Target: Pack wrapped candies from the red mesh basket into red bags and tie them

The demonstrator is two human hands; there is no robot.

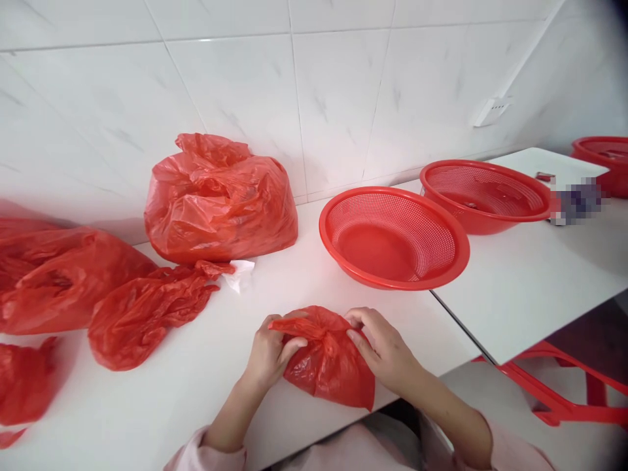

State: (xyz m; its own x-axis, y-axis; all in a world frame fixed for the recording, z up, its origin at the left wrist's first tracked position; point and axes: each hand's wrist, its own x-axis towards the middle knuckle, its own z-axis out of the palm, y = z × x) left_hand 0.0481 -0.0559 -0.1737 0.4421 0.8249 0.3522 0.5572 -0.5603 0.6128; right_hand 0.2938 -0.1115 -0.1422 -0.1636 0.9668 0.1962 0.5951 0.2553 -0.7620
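A small red plastic bag (328,366) lies bunched at the front edge of the white table, its top twisted together in the middle. My left hand (269,350) grips a gathered strand of the bag's top on the left, thumb pressed along it. On the other side, my right hand (380,340) pinches the plastic at the bag's upper right edge. What the bag contains cannot be made out through the film. Just beyond it stands a red plastic strainer basket (377,252) with nothing visible inside.
A large full red bag (220,209) leans near the tiled wall. More red bags (73,275) lie to the left, beside a scrap of white paper (239,275). A second strainer basket (485,196) stands at right. Red stools (564,405) are below the table, near a gap between tabletops.
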